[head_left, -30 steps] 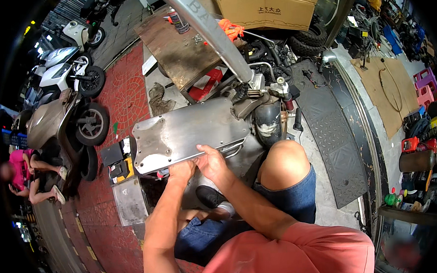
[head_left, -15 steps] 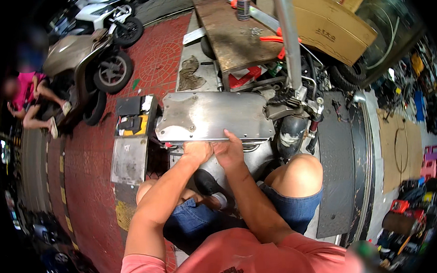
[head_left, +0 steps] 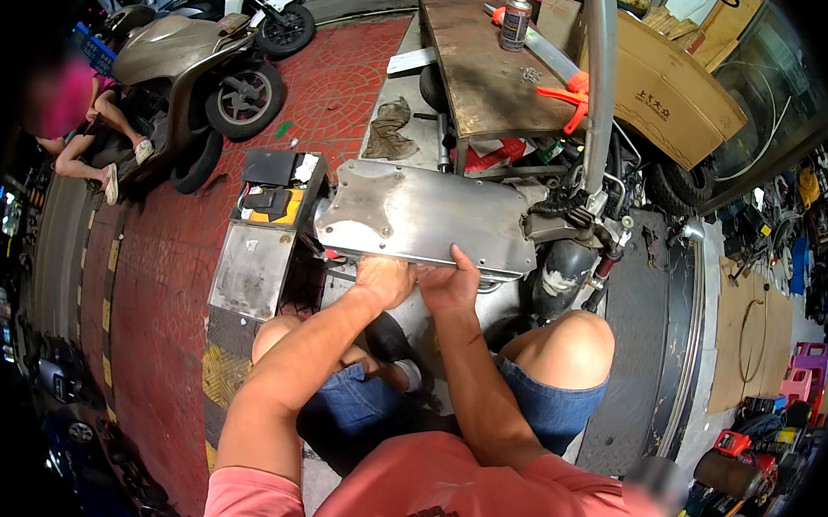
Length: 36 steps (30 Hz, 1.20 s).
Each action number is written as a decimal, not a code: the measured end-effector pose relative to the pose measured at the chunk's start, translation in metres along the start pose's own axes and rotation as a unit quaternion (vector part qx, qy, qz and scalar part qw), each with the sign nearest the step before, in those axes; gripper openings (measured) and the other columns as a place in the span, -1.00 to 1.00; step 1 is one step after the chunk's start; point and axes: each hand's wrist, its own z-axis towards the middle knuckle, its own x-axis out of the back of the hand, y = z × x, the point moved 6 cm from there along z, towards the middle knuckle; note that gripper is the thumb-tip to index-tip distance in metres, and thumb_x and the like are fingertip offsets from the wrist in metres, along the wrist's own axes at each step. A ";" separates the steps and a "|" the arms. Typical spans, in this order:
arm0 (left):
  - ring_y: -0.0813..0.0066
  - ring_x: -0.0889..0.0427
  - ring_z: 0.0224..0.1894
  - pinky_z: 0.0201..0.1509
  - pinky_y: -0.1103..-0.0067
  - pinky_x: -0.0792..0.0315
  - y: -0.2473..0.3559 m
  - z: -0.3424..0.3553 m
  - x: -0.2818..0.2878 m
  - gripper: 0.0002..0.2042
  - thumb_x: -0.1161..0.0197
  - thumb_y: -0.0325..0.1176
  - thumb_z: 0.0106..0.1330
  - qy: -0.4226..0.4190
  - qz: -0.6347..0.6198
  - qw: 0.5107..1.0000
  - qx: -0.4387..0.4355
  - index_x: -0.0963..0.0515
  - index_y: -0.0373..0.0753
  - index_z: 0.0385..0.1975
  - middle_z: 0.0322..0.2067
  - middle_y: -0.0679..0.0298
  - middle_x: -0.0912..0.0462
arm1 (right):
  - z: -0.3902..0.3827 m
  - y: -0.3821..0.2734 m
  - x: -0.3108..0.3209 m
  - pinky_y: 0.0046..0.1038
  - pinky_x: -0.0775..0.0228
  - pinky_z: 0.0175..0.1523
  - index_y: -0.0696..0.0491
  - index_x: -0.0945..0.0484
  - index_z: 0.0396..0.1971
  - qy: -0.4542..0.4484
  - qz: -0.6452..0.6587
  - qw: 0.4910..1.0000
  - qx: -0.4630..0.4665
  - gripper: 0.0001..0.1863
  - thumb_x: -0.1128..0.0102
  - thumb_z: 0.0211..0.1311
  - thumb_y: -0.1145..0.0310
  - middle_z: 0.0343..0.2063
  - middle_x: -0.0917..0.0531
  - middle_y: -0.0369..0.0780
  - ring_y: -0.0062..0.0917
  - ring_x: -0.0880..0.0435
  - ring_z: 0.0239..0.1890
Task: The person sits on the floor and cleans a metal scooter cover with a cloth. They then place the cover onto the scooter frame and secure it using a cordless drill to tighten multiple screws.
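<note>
A flat, dull silver metal plate [head_left: 421,212] lies across the stripped frame of a scooter [head_left: 570,242] in front of me. My left hand [head_left: 384,280] is curled under the plate's near edge, close to its middle. Right beside it, my right hand [head_left: 447,283] grips the same edge, fingers reaching up over the rim. Both hands touch each other. I squat with my knees [head_left: 570,339] on either side of my arms.
A rusty workbench [head_left: 489,66] with a spray can [head_left: 514,21] and an orange clamp [head_left: 569,99] stands behind the scooter. A cardboard box [head_left: 675,90] is at right, a tool case [head_left: 277,186] and metal sheet [head_left: 251,270] at left. A parked scooter [head_left: 202,55] and a crouching person [head_left: 76,125] are far left.
The view has swung so the plate and bench sit more centrally. Both hands stay on the plate's near edge, now pressed closer together.
</note>
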 end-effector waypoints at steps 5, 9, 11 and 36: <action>-0.11 -0.53 0.37 0.50 0.08 -0.31 -0.003 -0.008 0.000 -0.53 -0.17 -0.11 0.49 0.032 0.015 0.999 -0.014 -0.56 -0.22 0.29 0.26 -0.10 -0.61 | 0.003 0.002 0.002 -0.15 -0.52 0.16 0.06 -0.45 0.29 0.030 0.001 1.000 0.003 -0.58 -0.07 0.52 0.27 0.21 -0.65 -0.16 -0.22 -0.66 0.17; -0.11 -0.51 0.39 0.51 0.12 -0.32 0.001 -0.014 0.006 -0.49 -0.19 -0.06 0.51 0.046 -0.008 0.999 -0.005 -0.52 -0.21 0.33 0.29 -0.11 -0.59 | 0.005 0.001 0.009 -0.09 -0.51 0.26 0.08 -0.47 0.28 0.043 -0.006 0.999 0.001 -0.60 -0.09 0.56 0.26 0.24 -0.64 -0.14 -0.20 -0.62 0.25; -0.11 -0.50 0.39 0.51 0.11 -0.31 0.004 -0.015 0.007 -0.44 -0.21 -0.02 0.50 0.018 -0.013 1.000 0.000 -0.49 -0.25 0.36 0.31 -0.12 -0.57 | 0.004 0.000 0.008 -0.10 -0.51 0.28 0.07 -0.48 0.26 0.048 -0.022 0.999 0.006 -0.62 -0.12 0.57 0.26 0.22 -0.65 -0.14 -0.22 -0.64 0.23; -0.11 -0.28 0.56 0.65 0.14 -0.08 -0.005 -0.032 -0.013 -0.16 -0.08 0.18 0.53 0.005 0.085 0.995 -0.042 -0.25 -0.51 0.50 0.49 -0.21 -0.34 | 0.009 0.007 0.014 -0.06 -0.43 0.47 0.09 -0.46 0.28 0.035 0.029 0.999 -0.025 -0.64 -0.07 0.64 0.28 0.21 -0.65 -0.15 -0.22 -0.62 0.30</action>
